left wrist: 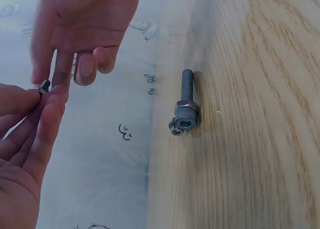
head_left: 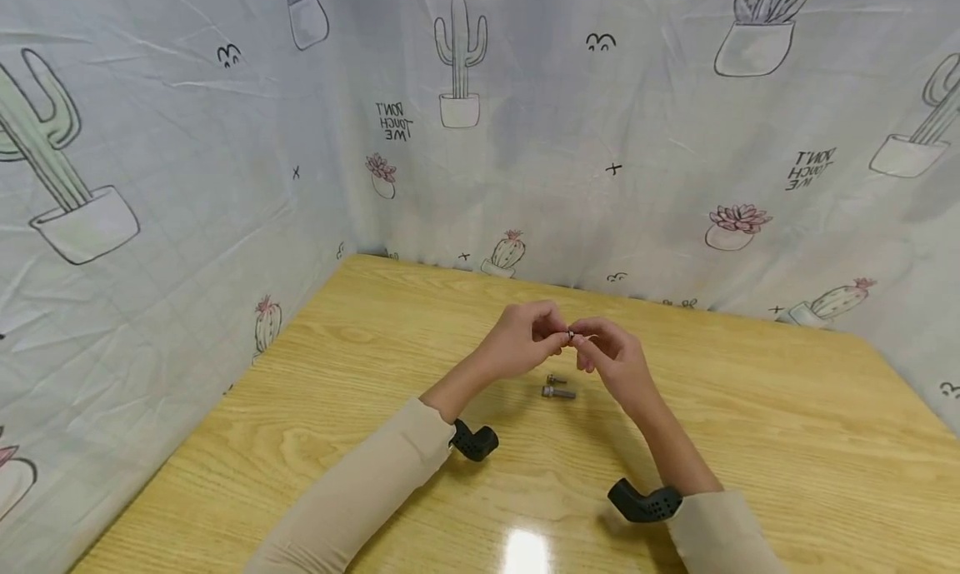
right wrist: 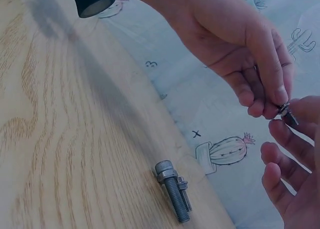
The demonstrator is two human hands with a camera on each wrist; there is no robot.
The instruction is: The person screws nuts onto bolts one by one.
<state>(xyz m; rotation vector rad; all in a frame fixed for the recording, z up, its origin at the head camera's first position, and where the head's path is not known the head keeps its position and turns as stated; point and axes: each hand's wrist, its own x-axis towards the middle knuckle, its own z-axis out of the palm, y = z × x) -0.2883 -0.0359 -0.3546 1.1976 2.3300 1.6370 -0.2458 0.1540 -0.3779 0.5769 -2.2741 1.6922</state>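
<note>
Thumb and fingertips of my left hand [head_left: 522, 341] pinch the head end of a small bolt [right wrist: 287, 114] with a nut on it, held above the table. Its threaded tip points toward my right hand [head_left: 618, 364]. My right thumb and index finger close around that bolt from the other side; the thumb is blurred in the left wrist view. Below the hands, a larger socket-head bolt [head_left: 558, 392] with a nut lies on the table. Beside it lies another small bolt [head_left: 556, 379], also with a nut, partly hidden behind the larger one in the left wrist view.
The wood-grain table [head_left: 337, 349] reaches back to a light curtain [head_left: 540, 182] printed with cacti, which also hangs along the left side. A black wrist mount [head_left: 474, 442] sits at the left cuff, another black mount [head_left: 645, 502] at the right one.
</note>
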